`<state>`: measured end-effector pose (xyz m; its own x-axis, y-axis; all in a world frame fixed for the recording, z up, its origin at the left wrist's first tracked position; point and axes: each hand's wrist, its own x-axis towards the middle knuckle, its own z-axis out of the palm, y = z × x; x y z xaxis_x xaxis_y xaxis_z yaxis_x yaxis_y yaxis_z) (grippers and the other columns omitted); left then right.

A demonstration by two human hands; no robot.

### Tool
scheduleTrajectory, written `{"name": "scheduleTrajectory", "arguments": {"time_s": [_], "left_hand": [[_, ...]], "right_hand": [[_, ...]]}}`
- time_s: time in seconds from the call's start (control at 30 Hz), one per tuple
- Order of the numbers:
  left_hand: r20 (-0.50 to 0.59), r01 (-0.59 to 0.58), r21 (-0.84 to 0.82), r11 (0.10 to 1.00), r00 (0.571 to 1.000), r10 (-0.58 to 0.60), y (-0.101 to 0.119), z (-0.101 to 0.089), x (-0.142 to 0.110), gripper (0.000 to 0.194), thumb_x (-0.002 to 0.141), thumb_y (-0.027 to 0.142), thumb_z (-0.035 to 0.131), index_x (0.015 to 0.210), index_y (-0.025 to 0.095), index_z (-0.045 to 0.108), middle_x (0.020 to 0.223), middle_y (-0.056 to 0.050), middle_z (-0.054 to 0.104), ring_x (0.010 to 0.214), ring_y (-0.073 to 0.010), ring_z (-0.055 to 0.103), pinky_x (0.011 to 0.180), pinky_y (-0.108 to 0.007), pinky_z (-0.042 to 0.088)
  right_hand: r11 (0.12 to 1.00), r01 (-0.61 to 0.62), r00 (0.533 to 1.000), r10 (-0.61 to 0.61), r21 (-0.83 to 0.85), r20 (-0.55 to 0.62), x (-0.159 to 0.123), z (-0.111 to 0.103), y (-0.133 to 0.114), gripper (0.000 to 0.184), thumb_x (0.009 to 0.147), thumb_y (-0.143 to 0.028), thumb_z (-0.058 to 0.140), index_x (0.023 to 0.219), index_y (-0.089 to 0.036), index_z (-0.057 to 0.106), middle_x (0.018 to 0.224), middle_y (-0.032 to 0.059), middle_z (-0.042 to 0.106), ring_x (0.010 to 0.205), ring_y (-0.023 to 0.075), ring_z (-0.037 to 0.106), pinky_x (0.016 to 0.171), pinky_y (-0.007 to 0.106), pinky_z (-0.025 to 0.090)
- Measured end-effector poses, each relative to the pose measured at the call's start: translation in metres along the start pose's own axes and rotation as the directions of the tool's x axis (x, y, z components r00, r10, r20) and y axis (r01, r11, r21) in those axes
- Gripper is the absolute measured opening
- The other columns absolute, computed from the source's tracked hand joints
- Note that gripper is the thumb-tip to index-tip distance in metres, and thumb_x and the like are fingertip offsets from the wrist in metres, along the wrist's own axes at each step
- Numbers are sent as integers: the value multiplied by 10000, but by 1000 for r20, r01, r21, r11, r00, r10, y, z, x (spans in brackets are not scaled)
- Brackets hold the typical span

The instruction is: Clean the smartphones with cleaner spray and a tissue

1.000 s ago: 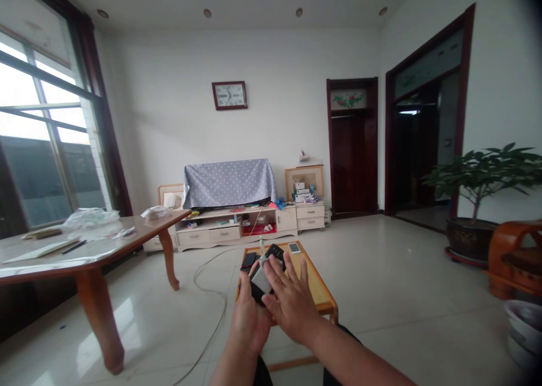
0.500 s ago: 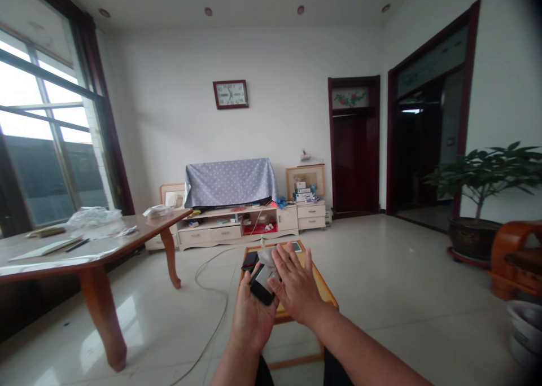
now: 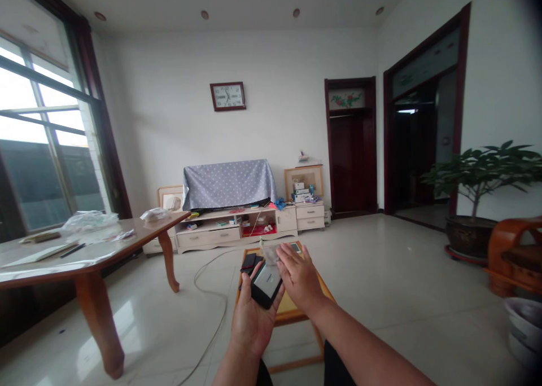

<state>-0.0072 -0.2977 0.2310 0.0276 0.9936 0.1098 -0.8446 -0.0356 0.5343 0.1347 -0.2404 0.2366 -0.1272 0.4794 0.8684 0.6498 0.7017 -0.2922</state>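
Note:
In my left hand [image 3: 254,324] lies a black device with a flat silver-grey face [image 3: 268,279] and a small dark mark on it; its exact kind I cannot tell. The thumb and fingers close around its edges. My right hand [image 3: 300,277] is over the device's upper right edge, fingers together on a crumpled light grey cloth [image 3: 270,254]. Part of the cloth is hidden under those fingers. Below both hands stands a small wooden table [image 3: 292,317]. On it, beyond my left thumb, is a dark flat case [image 3: 249,263]. A flat object with a pale face [image 3: 295,248] lies near the far edge.
A large wooden table [image 3: 139,236] with plastic bags and papers stands at left. A cable [image 3: 224,301] runs over the tiled floor. Ahead is a low white cabinet [image 3: 207,238] with a dotted cloth cover [image 3: 231,184]. A potted plant [image 3: 472,228] and wooden armchair [image 3: 514,250] are at right.
My right hand and the cloth have slid up and right off the device's face, so more of the silver-grey surface shows. My left hand keeps its hold. The view has shifted slightly.

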Motion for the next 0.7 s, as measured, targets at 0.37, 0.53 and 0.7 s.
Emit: {"name": "scheduleTrajectory", "arguments": {"time_s": [0.37,0.53,0.7], "left_hand": [[-103,-44,56,997,993,50,3,-4,2,450,947,477,580,1349,275,592,1457,-133,568,1317,-312,566,1010,-528,537],[-77,-12,70,997,997,17,-2,2,-3,463,937,469,602,1365,293,577,1460,-129,565,1329,-310,554,1008,-513,537],[-35,19,21,1000,999,-18,-6,5,-5,457,943,448,600,1370,288,571,1452,-118,574,1319,-293,565,1001,-463,545]], "right_hand": [[749,-390,904,421,535,70,15,-26,9,157,895,-369,631,904,-215,655,795,8,715,732,181,662,666,277,511],[885,-368,929,359,284,85,26,-18,10,78,828,-252,628,763,-219,658,808,8,679,783,189,632,730,299,492],[970,-184,977,198,156,-76,17,-5,-21,145,856,-140,551,912,-215,662,948,61,663,901,210,630,830,335,515]]}}
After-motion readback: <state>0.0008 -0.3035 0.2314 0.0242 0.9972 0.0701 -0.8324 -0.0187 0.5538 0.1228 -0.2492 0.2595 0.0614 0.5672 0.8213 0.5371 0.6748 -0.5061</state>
